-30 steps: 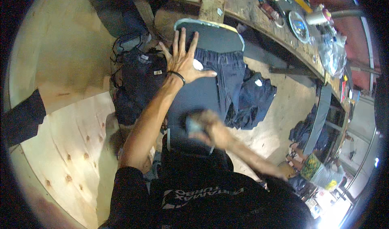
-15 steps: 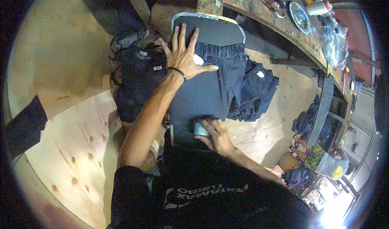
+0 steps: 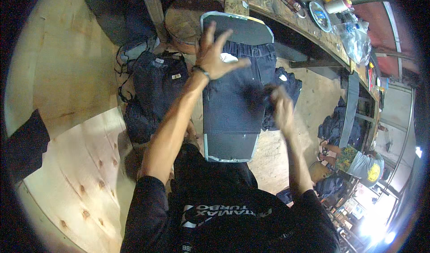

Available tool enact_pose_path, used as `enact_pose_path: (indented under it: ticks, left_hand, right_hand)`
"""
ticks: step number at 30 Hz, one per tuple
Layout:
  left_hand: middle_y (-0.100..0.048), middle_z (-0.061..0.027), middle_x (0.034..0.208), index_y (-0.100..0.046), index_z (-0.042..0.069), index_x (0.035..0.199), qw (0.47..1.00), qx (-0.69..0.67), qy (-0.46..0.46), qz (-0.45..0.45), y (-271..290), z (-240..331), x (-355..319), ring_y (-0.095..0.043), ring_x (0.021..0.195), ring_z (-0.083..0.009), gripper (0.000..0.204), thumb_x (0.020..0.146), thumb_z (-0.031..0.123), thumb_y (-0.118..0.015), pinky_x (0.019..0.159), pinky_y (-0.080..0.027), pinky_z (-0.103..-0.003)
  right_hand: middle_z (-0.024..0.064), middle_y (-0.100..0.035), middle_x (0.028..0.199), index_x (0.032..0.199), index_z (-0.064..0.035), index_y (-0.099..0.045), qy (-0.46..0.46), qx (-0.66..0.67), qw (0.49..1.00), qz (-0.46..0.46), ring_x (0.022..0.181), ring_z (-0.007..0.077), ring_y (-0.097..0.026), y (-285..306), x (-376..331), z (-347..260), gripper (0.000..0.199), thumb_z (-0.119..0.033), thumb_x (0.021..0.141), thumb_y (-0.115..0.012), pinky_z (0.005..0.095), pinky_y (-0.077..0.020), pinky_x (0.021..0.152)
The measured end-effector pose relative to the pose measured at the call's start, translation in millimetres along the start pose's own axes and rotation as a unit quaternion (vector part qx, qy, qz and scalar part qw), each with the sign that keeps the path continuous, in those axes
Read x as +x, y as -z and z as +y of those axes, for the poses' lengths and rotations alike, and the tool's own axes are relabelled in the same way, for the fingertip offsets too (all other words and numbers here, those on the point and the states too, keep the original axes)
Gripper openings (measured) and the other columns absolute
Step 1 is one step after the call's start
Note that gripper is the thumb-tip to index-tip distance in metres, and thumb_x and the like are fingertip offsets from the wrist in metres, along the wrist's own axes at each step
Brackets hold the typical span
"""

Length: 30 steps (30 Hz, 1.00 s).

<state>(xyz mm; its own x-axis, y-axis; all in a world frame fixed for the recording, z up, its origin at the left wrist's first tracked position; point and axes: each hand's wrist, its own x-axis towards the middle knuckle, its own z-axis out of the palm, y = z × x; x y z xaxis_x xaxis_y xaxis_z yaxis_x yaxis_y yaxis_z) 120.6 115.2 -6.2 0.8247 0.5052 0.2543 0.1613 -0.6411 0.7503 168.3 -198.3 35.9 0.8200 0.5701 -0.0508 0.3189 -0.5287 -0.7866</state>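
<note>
Dark navy shorts [image 3: 230,105] with an elastic waistband are stretched over a flat dark board [image 3: 233,146] with a pale rim, which shows beyond both ends of the garment. Over the upper left of the shorts, by the waistband, is my left hand [image 3: 215,58], fingers spread and slightly blurred, holding nothing. A white patch [image 3: 229,57] shows beside its thumb. My right hand [image 3: 281,107], smeared by motion, is at the right edge of the shorts. It grips a dark, blurred brush [image 3: 263,96], whose outline is hard to make out.
Dark garments lie on both sides: a pile [image 3: 159,80] at left, more shorts [image 3: 286,89] at right. A wooden bench [image 3: 286,27] beyond carries a plate [image 3: 320,17], a spool [image 3: 338,5] and a plastic bag [image 3: 354,42]. Another person [image 3: 365,165] works far right.
My right hand has swept from the near hem up and right to the garment's right edge with the brush. My left hand seems slightly raised. The board's near end has come into view.
</note>
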Motion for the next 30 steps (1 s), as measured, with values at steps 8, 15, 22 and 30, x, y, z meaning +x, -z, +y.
enact_pose_path:
  ticks: [8, 15, 22, 30]
  left_hand:
    - [-0.036, -0.0328, 0.170, -0.030, -0.010, 0.165, 0.932, -0.274, 0.236, -0.006, -15, -10, -165, -0.031, 0.161, -0.0400, 0.085, 0.111, 0.048, -0.060, 0.133, -0.022, -0.042]
    - [-0.051, -0.0205, 0.159, -0.041, -0.004, 0.160, 0.879, -0.226, 0.332, -0.257, 48, 63, -341, -0.051, 0.146, -0.0314, 0.065, 0.109, 0.026, -0.067, 0.124, -0.036, -0.044]
    - [-0.064, -0.0318, 0.140, -0.040, -0.007, 0.157, 0.822, -0.284, 0.089, -0.485, -12, 154, -361, -0.062, 0.137, -0.0408, 0.069, 0.108, 0.034, -0.067, 0.116, -0.047, -0.048]
    - [-0.022, -0.0323, 0.174, -0.026, 0.005, 0.171, 0.956, -0.106, 0.002, -0.272, -135, 214, -201, -0.024, 0.161, -0.0505, 0.088, 0.102, 0.033, -0.073, 0.133, -0.027, -0.051]
  right_hand:
    - [0.0155, -0.073, 0.128, 0.131, 0.0003, -0.068, -0.287, 0.045, 0.928, -0.234, 0.126, 0.0329, -0.066, 1, 78, 62, 0.056, -0.047, 0.113, -0.043, 0.0428, -0.0515, 0.110]
    - [0.0193, -0.070, 0.143, 0.138, -0.0029, -0.070, -0.209, 0.105, 0.846, -0.480, 0.137, 0.0305, -0.060, 9, -114, 43, 0.061, -0.053, 0.112, -0.047, 0.0440, -0.0411, 0.122]
    - [0.0170, -0.075, 0.116, 0.132, -0.0015, -0.068, -0.439, 0.052, 0.878, -0.182, 0.110, 0.0233, -0.070, 128, -307, 80, 0.061, -0.057, 0.113, -0.050, 0.0348, -0.0521, 0.097]
    - [0.0381, -0.059, 0.148, 0.174, -0.0027, -0.011, -0.290, -0.101, 0.928, 0.213, 0.140, 0.0459, -0.059, 151, -195, 270, 0.095, -0.063, 0.110, -0.048, 0.0494, -0.0443, 0.118]
